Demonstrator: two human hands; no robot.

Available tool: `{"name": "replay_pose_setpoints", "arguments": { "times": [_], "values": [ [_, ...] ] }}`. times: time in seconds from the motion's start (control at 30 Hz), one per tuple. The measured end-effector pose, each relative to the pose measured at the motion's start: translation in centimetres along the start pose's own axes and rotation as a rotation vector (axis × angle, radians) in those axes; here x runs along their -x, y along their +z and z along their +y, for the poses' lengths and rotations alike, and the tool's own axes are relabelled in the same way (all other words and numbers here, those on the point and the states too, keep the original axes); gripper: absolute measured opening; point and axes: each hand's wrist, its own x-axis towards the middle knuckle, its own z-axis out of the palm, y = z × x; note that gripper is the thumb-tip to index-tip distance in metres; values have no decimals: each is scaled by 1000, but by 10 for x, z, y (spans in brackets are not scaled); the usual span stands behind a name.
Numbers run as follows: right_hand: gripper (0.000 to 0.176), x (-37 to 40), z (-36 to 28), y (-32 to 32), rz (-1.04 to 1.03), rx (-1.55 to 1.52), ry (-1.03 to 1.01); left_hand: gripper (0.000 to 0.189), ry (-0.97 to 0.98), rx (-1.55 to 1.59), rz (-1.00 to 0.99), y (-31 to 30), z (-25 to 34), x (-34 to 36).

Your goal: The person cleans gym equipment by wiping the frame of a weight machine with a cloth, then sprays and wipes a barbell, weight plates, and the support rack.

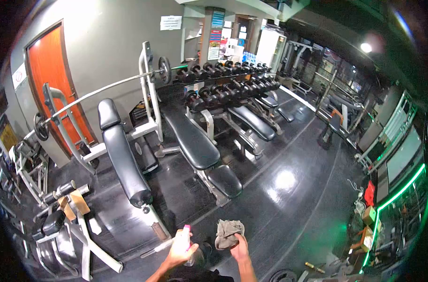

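My left hand (pixel 178 249) is wrapped round a spray bottle (pixel 187 229) with a pink and white top, at the bottom centre of the view. Most of the bottle is hidden behind the hand; what seems to be its see-through body shows below. A crumpled grey cloth (pixel 228 231) is gripped in my right hand (pixel 241 250), thumb lying over it. Both hands are held apart in front of my body, above the dark floor. The nearest furniture is a black padded bench (pixel 195 145) and an inclined bench (pixel 124 150) ahead.
A barbell (pixel 103 90) rests across uprights over the inclined bench. Behind the benches stands a rack of dumbbells (pixel 233 91). A leg machine (pixel 75 225) is at the left. Along the right lie boxes (pixel 367 237) and a red cloth-like item (pixel 369 193). A weight plate (pixel 283 276) lies at the bottom edge.
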Motion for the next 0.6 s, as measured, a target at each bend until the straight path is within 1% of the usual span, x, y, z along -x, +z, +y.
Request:
{"name": "replay_pose_setpoints", "arguments": {
  "times": [0.03,0.07,0.1,0.13,0.17,0.23,0.27,0.3,0.37,0.4,0.43,0.5,0.53,0.57,0.6],
  "values": [
    [34,-10,-3,4,53,-19,44,64,-6,1,18,6,-4,-11],
    [34,-23,-8,7,105,-38,87,55,-8,42,23,12,-9,-23],
    [34,-35,-14,12,98,-28,95,45,-12,83,25,17,-10,-35],
    [35,-47,-19,18,90,32,91,41,45,-55,41,16,-10,-48],
    [35,-60,-22,26,75,90,83,41,41,-60,52,17,-12,-59],
    [36,-88,-34,41,39,135,73,35,-111,314,130,24,-18,-86],
    [36,-100,-37,49,24,169,65,31,-38,172,157,26,-24,-99],
    [36,-115,-42,56,13,176,69,31,-38,172,171,25,-29,-109],
    [36,-143,-56,65,-65,152,120,42,-169,341,75,26,-37,-129],
    [36,-158,-61,65,-73,162,124,42,-97,203,119,19,-19,-147],
    [36,-172,-66,63,-59,164,117,42,-100,206,133,22,-17,-160],
    [36,-193,-74,67,-50,163,125,38,-205,559,323,20,-16,-180],
    [39,-201,-82,79,-109,188,127,45,-209,514,304,16,-25,-186],
    [42,-209,-88,88,-165,213,129,45,-211,508,315,14,-32,-196],
    [41,-218,-90,94,-145,225,149,47,-176,521,379,13,-35,-205]
  ]
}}
